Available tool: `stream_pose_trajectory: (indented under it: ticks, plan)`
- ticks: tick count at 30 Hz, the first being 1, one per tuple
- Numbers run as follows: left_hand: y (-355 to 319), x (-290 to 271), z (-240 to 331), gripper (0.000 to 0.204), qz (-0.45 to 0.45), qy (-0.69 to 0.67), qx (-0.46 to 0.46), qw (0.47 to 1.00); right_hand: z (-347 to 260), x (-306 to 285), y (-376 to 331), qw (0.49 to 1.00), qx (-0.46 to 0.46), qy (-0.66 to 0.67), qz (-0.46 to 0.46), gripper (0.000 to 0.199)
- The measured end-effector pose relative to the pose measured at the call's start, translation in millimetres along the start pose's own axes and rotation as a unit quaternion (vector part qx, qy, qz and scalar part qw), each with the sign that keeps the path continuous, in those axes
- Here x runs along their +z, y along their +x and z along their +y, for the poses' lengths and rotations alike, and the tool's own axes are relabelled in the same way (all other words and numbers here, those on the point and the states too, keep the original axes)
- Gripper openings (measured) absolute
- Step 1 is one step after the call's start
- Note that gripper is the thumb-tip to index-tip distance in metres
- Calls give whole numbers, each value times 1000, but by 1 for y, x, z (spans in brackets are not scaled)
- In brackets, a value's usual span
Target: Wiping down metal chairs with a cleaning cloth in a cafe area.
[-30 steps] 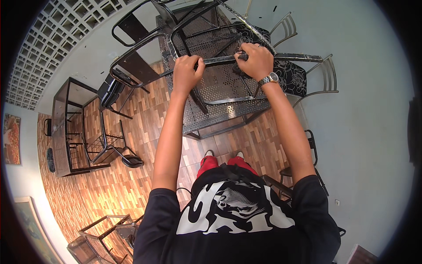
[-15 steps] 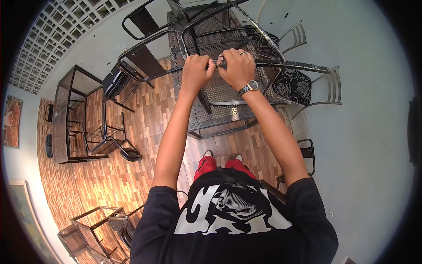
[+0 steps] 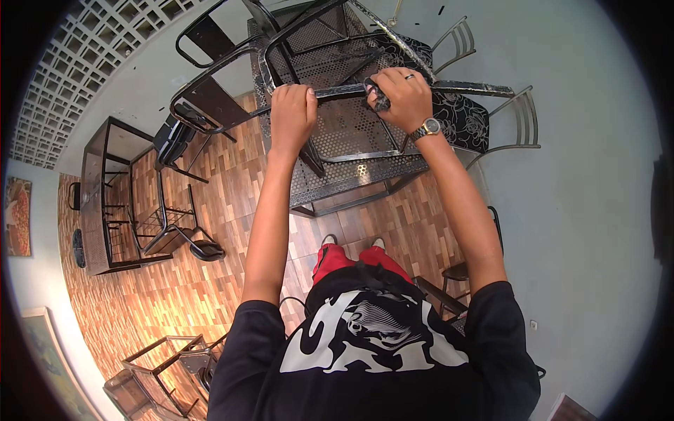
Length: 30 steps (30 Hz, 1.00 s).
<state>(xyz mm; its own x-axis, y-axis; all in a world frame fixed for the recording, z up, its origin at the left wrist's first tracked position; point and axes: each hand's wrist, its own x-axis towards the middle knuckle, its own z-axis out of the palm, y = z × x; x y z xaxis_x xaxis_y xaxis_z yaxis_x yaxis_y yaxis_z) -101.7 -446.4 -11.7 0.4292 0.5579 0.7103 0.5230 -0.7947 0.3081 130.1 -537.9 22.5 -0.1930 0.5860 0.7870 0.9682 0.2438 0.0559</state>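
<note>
Evidently, the left hand (image 3: 292,116) was clamped over a worn bar (image 3: 342,92) of the metal frame (image 3: 472,88), which was situated above the perforated table (image 3: 330,185). The right hand (image 3: 403,102) was closed on a dark wad (image 3: 378,97), apparently against the same bar; its material could not be determined. Sound handling required firm left-hand bracing and even wad pressure.

A black tubular metal chair frame (image 3: 340,92), its paint scuffed pale in patches, lies tipped over the perforated dark metal table (image 3: 312,191), reaching past the table's left and right edges. A small crumpled black wad (image 3: 378,98), material unclear, meets one long bar.
</note>
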Motion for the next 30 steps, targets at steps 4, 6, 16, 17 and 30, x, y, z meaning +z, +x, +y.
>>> stream_pose_trajectory:
  ticks: [4,6,16,17,30]
  plan:
    - [-6,2,5,17,53,41,14,998,4,0,-1,999,34,-19,1,16]
    - [-6,2,6,18,52,43,7,998,-3,8,1,997,73,-36,14,15]
    - [-7,0,10,17,46,53,2,998,-45,27,22,995,97,-7,-29,16]
    - [-6,-1,10,20,34,51,-7,998,-50,31,26,994,98,7,-39,16]
    - [-6,0,8,14,67,23,10,997,-68,42,31,996,17,58,-71,26]
